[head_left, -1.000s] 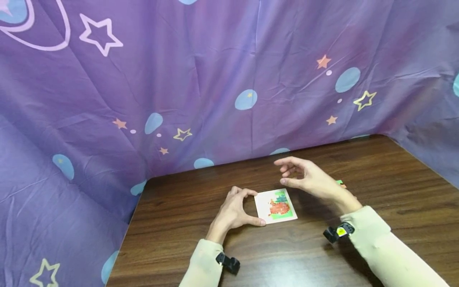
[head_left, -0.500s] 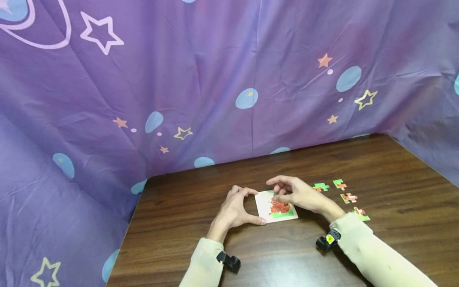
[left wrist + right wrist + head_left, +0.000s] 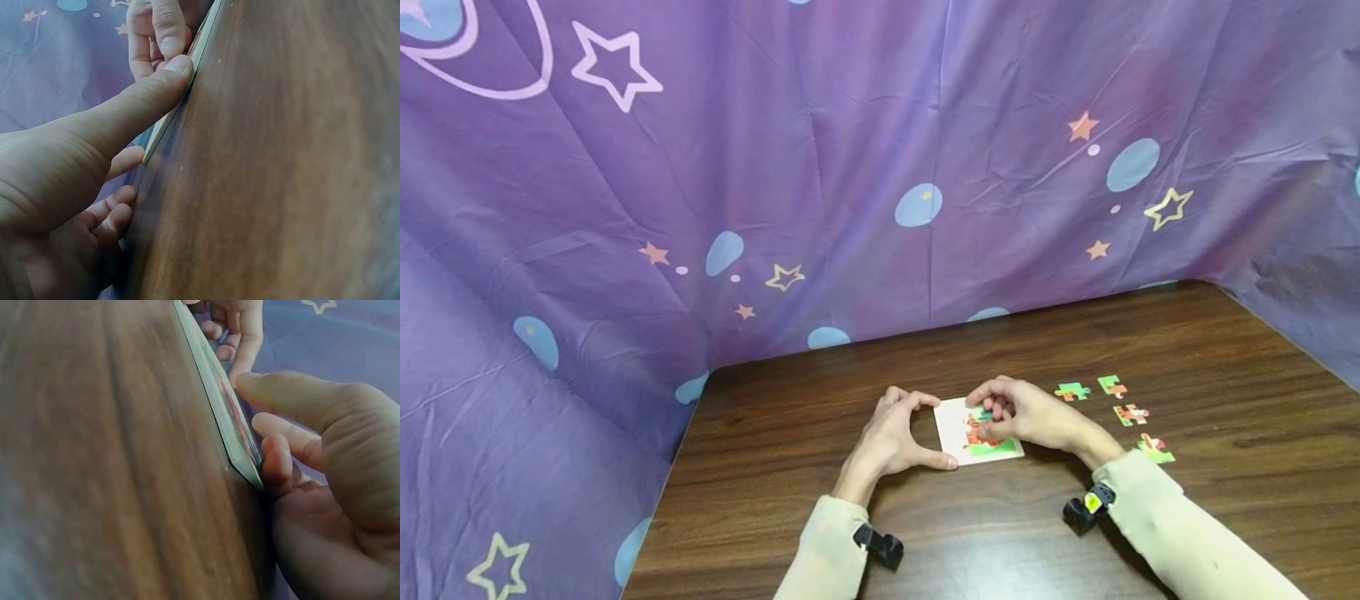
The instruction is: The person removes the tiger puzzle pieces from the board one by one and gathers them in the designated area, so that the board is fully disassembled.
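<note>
A square white puzzle board [image 3: 951, 422] lies flat on the table, with joined pieces forming a red and green picture on its right part. My left hand [image 3: 891, 437] holds the board's left side, with the thumb at the near corner and the index finger at the far corner. My right hand [image 3: 1030, 412] is over the board's right part with fingers bent loosely, thumb and fingertips low over the picture. No piece shows between those fingers. In the right wrist view the thumb [image 3: 287, 394] is above the board's edge; whether it touches the pieces is hard to tell.
To the right lie several loose puzzle pieces: a green and orange one [image 3: 1072, 391], another green one [image 3: 1112, 386], a red and white one [image 3: 1131, 414] and a nearer green one [image 3: 1156, 449]. A purple curtain [image 3: 850, 167] hangs behind the wooden table [image 3: 970, 533].
My right hand has come down and left from the air beyond the board onto its picture, uncovering the loose pieces on the right. My left hand and the board have stayed in place.
</note>
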The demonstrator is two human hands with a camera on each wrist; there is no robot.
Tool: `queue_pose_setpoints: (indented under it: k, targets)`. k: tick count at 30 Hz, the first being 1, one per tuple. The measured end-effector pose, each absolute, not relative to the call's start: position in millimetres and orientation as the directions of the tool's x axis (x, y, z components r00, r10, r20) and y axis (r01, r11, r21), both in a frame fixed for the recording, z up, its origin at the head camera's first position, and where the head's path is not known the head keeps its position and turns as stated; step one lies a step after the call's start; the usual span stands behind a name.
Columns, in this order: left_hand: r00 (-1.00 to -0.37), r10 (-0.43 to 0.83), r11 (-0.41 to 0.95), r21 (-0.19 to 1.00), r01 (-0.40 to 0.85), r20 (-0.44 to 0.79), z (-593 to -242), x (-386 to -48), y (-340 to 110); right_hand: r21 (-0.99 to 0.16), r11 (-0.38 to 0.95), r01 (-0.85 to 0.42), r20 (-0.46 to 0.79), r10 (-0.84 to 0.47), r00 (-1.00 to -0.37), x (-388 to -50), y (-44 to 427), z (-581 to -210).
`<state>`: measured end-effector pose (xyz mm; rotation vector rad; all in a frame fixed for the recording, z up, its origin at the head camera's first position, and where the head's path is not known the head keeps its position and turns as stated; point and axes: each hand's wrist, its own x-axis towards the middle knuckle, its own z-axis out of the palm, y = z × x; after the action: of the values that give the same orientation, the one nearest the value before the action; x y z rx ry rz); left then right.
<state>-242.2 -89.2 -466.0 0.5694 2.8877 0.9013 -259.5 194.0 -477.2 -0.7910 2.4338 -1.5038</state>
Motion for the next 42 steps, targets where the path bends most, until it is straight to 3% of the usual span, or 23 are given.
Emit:
queue_pose_setpoints:
  k: [18,42]
  targets:
    - [-0.93,0.364,0.759,0.561,0.331,0.056,-465.3,-242.6,-89.9,-0.761,0.478,-0.438,0.157,-0.52,-0.84,-258.9,189.9,-471.8]
    - [-0.928,0.369,0.753,0.57,0.33,0.05,-467.0,-242.0,-89.9,-0.821,0.418,-0.388,0.097,-0.569,-0.817,-257.8,187.1,-470.9]
